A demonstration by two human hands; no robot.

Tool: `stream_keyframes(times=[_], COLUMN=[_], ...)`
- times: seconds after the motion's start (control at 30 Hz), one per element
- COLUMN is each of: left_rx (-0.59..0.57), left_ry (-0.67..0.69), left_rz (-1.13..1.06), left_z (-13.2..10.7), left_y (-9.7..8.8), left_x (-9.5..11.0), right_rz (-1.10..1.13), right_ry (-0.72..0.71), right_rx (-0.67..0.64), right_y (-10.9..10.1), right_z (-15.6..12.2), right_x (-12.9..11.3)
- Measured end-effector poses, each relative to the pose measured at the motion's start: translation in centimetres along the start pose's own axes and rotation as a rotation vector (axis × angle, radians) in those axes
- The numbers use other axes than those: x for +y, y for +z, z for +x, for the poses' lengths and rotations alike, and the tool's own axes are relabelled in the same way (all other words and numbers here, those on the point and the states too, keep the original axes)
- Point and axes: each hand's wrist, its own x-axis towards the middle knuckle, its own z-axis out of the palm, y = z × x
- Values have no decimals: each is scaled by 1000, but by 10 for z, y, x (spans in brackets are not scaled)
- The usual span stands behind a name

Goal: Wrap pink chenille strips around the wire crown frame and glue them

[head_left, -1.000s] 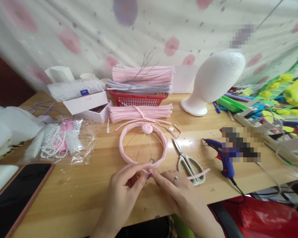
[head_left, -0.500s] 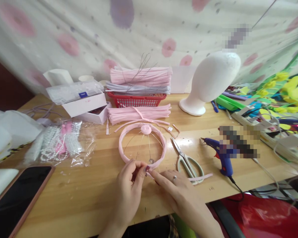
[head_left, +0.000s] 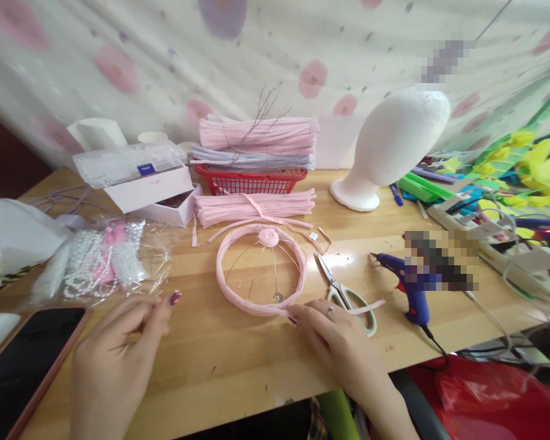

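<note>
A ring wrapped in pink pipe cleaner [head_left: 220,269] lies on the table, with thin wires across it and a pink coiled rosette [head_left: 269,238] at its far side. At the ring's near right edge, my right hand [head_left: 334,339] pinches a pink pipe cleaner [head_left: 371,307], whose loose tail sticks out to the right past the hand. My left hand [head_left: 119,351] is apart from the ring, over the table at left, thumb and forefinger pressed together. Whether anything thin is between them I cannot make out. Scissors [head_left: 343,292] with pale handles lie just beyond my right hand.
A blue glue gun [head_left: 412,287] lies at right. Pink pipe cleaners [head_left: 256,208] are bundled before a red basket [head_left: 252,183]. A white foam head [head_left: 389,146] stands behind. Bagged beads [head_left: 101,263] and a phone [head_left: 36,373] lie at left.
My left hand has left the ring and moved far to the left, fingers still pinched. My right hand stays at the ring's near edge. The view has shifted slightly.
</note>
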Motion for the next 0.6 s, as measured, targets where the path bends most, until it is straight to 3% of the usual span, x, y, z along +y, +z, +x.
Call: stream_keyframes(times=[0.07, 0.17, 0.3, 0.4, 0.6], left_rx=[29, 17, -201, -369, -435], left_ry=[73, 32, -63, -36, 140], left_rz=[131, 150, -11, -17, 232], left_z=[3, 1, -9, -17, -18], left_y=[2, 11, 24, 39, 59], left_x=[-5, -1, 10, 18, 29], right_rz=[-12, -7, 2, 1, 6], right_ry=[43, 68, 41, 28, 42], right_rx=[18, 29, 29, 20, -20], right_y=[1, 3, 3, 4, 5], right_z=[1, 3, 6, 6, 4], right_x=[3, 6, 7, 8, 9])
